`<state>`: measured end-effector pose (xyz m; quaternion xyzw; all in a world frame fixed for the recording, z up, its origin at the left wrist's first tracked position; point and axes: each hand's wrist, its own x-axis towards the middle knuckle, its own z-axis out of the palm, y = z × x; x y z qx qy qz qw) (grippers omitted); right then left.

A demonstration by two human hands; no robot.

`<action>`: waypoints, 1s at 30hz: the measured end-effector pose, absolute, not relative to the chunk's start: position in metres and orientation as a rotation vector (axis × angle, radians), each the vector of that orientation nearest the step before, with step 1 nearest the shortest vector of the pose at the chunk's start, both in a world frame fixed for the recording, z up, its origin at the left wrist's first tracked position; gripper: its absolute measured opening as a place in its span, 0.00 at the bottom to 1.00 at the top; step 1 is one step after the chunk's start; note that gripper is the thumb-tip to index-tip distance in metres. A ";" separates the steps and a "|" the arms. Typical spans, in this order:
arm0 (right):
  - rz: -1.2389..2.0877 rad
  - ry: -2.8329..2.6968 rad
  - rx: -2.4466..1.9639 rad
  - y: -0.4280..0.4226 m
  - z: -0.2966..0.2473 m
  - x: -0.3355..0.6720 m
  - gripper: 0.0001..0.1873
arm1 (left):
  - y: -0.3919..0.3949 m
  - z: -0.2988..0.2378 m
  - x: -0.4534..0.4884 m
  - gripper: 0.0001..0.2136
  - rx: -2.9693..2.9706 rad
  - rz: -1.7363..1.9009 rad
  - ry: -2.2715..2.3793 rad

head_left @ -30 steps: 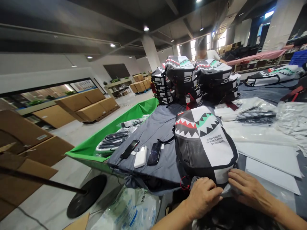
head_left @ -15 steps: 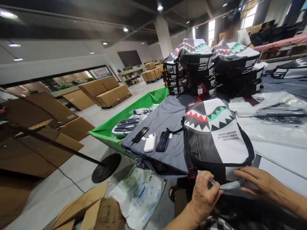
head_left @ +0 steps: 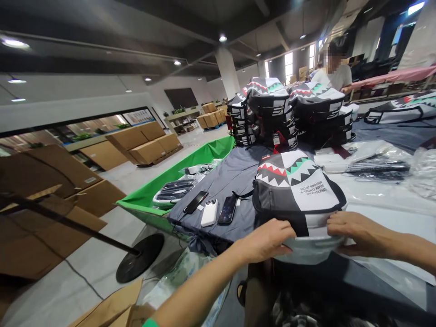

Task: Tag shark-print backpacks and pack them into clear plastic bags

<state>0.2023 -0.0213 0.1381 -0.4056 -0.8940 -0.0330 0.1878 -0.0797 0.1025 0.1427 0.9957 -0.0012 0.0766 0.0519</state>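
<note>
A black, grey and white backpack (head_left: 289, 195) with a shark-teeth print lies on the table's front edge, its near end towards me. A clear plastic bag (head_left: 311, 251) is stretched over the underside of that near end. My left hand (head_left: 267, 240) grips the bag's left edge beside the backpack's lower left corner. At the lower right corner, my right hand (head_left: 357, 232) pinches the bag's other edge, its fingers against the backpack. Parts of both hands' fingertips are hidden behind the plastic.
Stacked backpacks (head_left: 270, 109) stand at the table's back, a person (head_left: 335, 72) behind them. Two phones (head_left: 227, 210) and a white power bank (head_left: 209, 212) lie left. Plastic bags (head_left: 378, 181) cover the right side. A green-lined bin (head_left: 143, 200) and a cardboard box (head_left: 116, 304) are beside the table.
My hands have moved apart, and the gathered plastic between them is now spread wide across the backpack's near end. The camera view has shifted slightly.
</note>
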 end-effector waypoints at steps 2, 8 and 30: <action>-0.204 -2.437 -1.110 -0.014 0.156 0.206 0.05 | 0.107 0.175 -0.080 0.14 3.109 0.298 0.013; -0.662 -2.079 -1.147 -0.009 0.151 0.195 0.13 | 0.116 0.178 -0.066 0.09 3.290 0.909 0.144; -0.707 -2.395 -0.897 -0.022 0.119 0.186 0.15 | 0.109 0.105 -0.062 0.16 3.217 1.650 -0.100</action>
